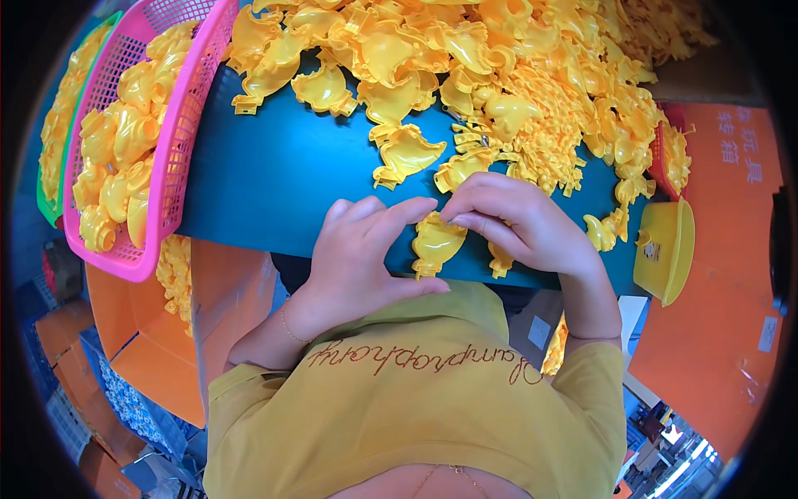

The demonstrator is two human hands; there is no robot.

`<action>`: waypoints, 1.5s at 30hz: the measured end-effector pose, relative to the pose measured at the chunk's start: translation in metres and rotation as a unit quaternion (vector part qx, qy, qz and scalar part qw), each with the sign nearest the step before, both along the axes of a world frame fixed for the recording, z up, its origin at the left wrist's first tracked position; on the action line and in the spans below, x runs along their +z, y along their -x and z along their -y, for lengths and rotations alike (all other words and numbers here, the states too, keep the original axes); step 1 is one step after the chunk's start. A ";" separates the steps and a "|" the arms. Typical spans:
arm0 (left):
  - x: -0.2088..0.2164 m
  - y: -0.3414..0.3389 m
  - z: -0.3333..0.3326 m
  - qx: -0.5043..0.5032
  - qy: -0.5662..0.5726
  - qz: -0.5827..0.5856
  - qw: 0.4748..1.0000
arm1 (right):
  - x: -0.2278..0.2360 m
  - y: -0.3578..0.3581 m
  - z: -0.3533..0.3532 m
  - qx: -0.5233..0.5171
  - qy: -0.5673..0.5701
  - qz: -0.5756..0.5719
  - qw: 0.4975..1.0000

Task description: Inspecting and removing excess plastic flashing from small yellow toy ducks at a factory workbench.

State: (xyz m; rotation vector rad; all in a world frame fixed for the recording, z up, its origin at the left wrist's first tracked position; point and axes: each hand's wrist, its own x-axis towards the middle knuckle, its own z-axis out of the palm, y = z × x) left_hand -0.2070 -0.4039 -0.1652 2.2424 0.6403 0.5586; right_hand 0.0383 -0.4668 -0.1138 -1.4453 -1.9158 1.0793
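Observation:
A yellow plastic half-shell (pixel 438 243), hollow side up, is held over the table's near edge. My left hand (pixel 357 254) spans it, with the index fingertip at its upper end and the thumb by its lower end. At the shell's upper right edge, thumb and index finger of my right hand (pixel 519 220) are pinched together; whatever lies between those fingertips is too small or hidden to make out. Just beyond my hands lie another yellow half-shell (pixel 407 152) and a pile of small yellow plastic parts (pixel 532 112). One more yellow piece (pixel 499 260) shows below my right hand.
A heap of yellow half-shells (pixel 382 50) covers the far side of the blue-green table (pixel 249 183). At left stands a pink basket (pixel 173 166) of yellow pieces, beside a green one (pixel 50 208). A yellow tub (pixel 677 254) and orange carton (pixel 723 333) are at right.

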 end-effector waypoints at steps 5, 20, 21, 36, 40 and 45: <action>0.002 -0.001 0.000 0.003 0.012 0.008 1.000 | -0.003 0.002 -0.007 0.004 -0.011 0.003 1.000; 0.004 0.002 -0.002 -0.021 -0.053 0.028 0.998 | 0.002 0.011 -0.014 -0.130 0.024 -0.017 0.991; 0.006 0.003 -0.002 -0.022 -0.051 0.037 0.998 | 0.002 0.008 -0.013 -0.171 0.001 -0.047 0.984; 0.006 0.072 -0.047 0.294 -0.089 -0.034 0.951 | -0.015 -0.002 -0.066 -0.153 -0.185 0.404 0.882; 0.015 0.062 -0.041 0.271 -0.238 -0.011 0.933 | -0.009 0.001 -0.063 -0.179 -0.210 0.305 0.911; 0.027 0.027 -0.027 0.073 -0.266 -0.043 0.960 | 0.016 0.008 -0.044 -0.214 -0.094 0.105 0.967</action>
